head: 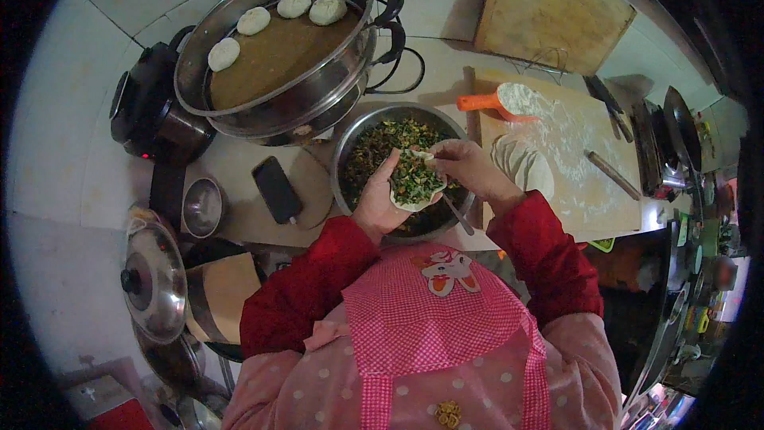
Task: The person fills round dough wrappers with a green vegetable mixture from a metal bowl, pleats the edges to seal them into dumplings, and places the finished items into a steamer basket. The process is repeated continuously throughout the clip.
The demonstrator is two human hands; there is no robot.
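Note:
My left hand (382, 197) cups a round dough wrapper (399, 202) heaped with chopped green filling (418, 176). At the wrapper's upper right edge, the fingertips of my right hand (462, 164) pinch the dough. Both hands are above a metal bowl (341, 152) holding more of the chopped filling, with a metal utensil handle (459, 215) leaning out over its rim. Flat dough wrappers (531, 170) lie overlapped on a floured wooden board (573, 209) to the right. Several filled buns (253, 21) sit along the far side of a steamer (280, 65).
An orange scoop of flour (483, 101) and a rolling pin (613, 175) rest on the board. A phone (277, 190) and small metal bowl (203, 208) lie left. Behind are a black electric cooker (158, 110) and an upright wooden board (555, 9). Knives (610, 108) lie by the board's right edge.

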